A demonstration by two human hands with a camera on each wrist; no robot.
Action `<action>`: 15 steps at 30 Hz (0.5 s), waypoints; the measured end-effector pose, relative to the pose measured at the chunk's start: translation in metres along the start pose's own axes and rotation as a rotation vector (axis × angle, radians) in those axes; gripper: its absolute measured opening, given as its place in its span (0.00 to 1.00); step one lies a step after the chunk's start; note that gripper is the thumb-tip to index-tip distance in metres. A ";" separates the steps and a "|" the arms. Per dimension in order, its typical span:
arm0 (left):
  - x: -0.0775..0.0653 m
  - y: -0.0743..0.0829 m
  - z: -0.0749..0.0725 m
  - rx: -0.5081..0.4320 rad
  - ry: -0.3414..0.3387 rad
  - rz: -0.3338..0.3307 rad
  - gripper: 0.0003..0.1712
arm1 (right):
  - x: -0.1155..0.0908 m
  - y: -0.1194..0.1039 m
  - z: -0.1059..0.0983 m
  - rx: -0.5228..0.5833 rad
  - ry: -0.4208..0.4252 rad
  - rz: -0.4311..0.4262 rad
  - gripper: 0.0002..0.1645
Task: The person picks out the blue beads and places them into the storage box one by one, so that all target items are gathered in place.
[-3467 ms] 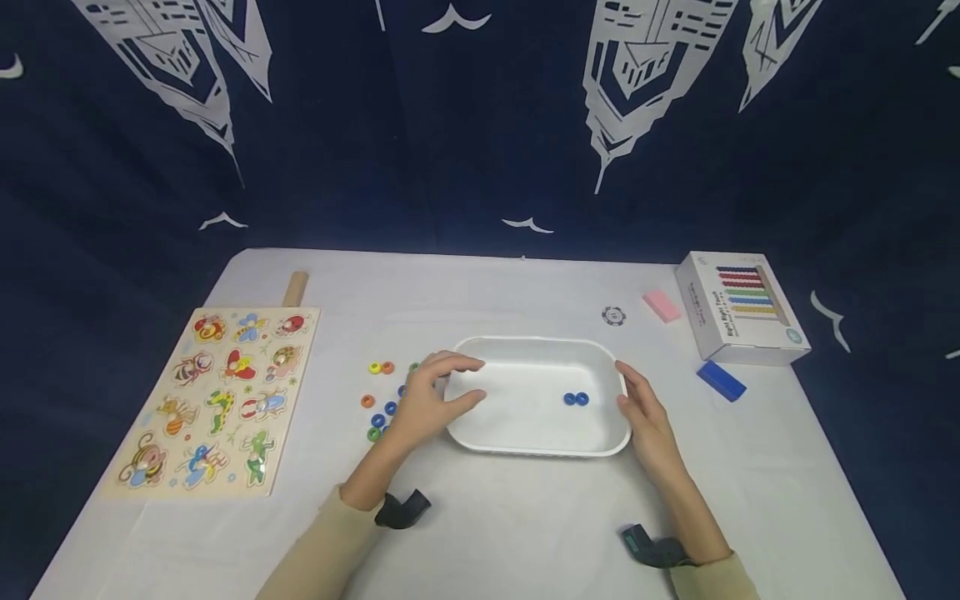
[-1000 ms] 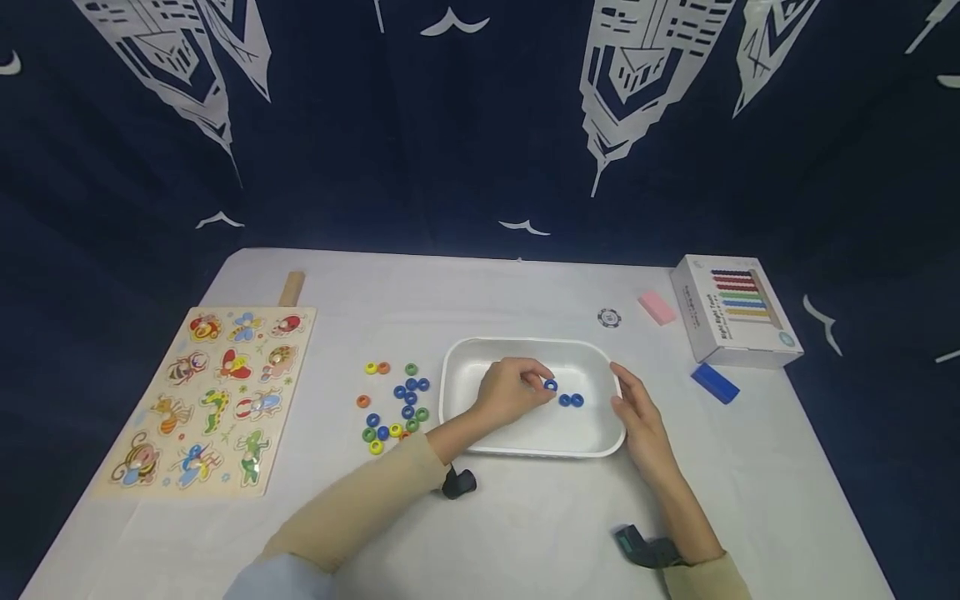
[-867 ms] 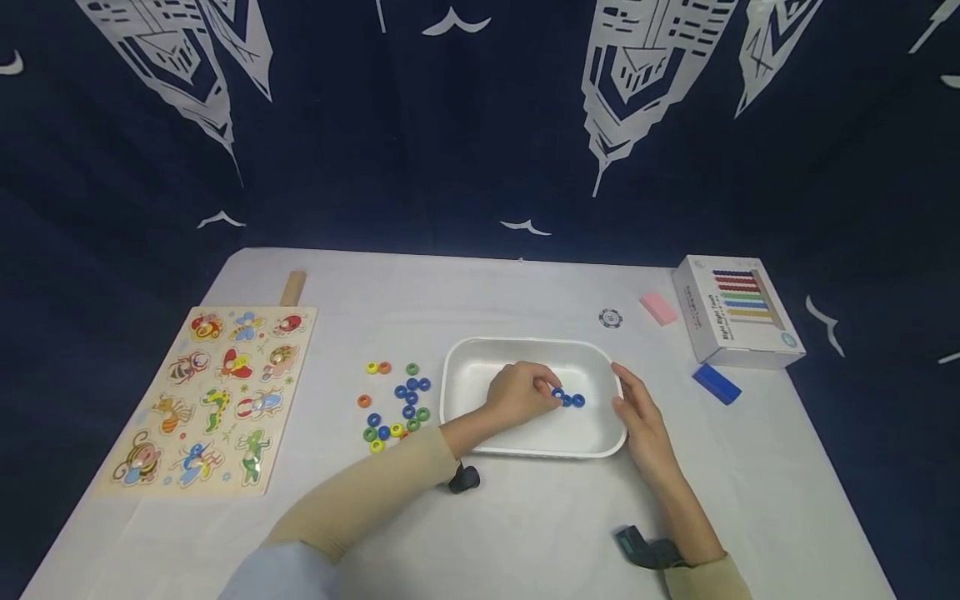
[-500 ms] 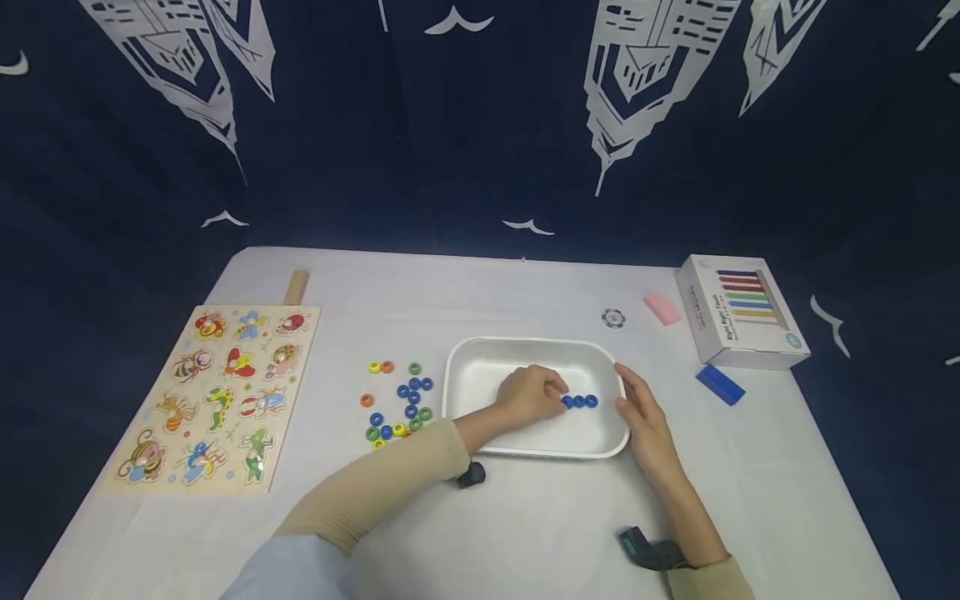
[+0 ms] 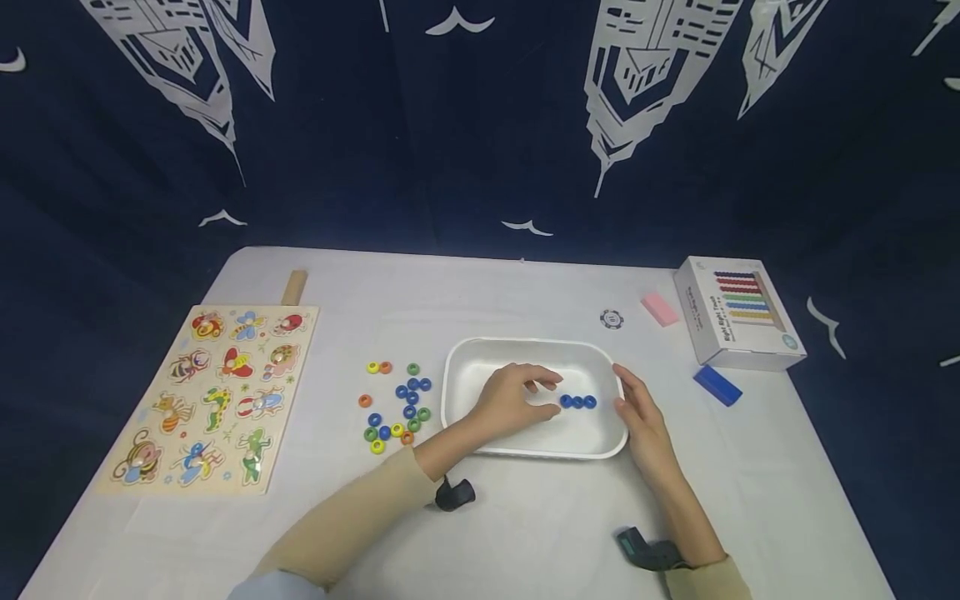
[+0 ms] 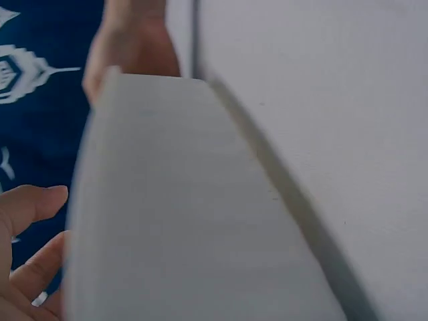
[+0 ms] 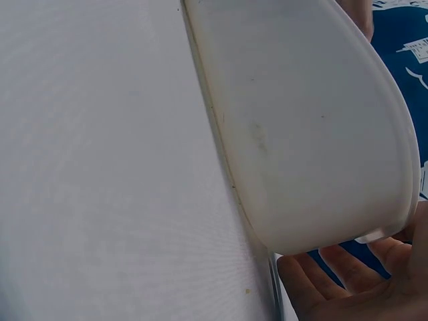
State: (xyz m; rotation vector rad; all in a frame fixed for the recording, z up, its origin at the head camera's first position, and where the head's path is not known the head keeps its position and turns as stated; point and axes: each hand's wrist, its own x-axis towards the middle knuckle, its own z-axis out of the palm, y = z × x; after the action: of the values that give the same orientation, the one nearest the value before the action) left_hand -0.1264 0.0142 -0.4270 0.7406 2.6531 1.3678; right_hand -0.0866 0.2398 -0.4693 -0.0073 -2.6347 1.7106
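Observation:
A white tray stands mid-table in the head view, with three blue beads side by side in a row inside it. Over the tray, just left of this row, is my left hand, thumb and fingers spread apart and nothing held between them. My right hand holds the tray's right end, thumb and index finger at the rim. In the right wrist view, several fingers lie against the outer end wall. The tray's side hides the beads from both wrist views.
Loose blue, green, yellow and orange beads lie left of the tray. Farther left is an insect puzzle board. A poker chip, pink block, blue block and white box sit at the right.
My left hand brought a third blue bead to the left end of the row, let go of it and drew back slightly left, fingers opening. The right hand stayed at the tray's end.

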 end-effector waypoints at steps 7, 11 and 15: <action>-0.050 -0.009 -0.049 -0.138 0.209 0.086 0.20 | -0.001 -0.002 0.001 0.017 0.003 0.000 0.27; -0.082 -0.032 -0.076 -0.217 0.361 -0.009 0.20 | -0.001 -0.003 0.001 0.017 0.002 0.001 0.27; -0.108 -0.048 -0.098 -0.267 0.510 -0.156 0.18 | -0.001 -0.001 0.001 0.012 0.003 -0.004 0.26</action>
State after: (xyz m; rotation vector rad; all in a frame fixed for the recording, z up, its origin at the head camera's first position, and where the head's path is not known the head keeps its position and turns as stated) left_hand -0.0763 -0.1314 -0.4226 0.1632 2.6985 2.0294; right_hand -0.0857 0.2382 -0.4685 -0.0052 -2.6207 1.7234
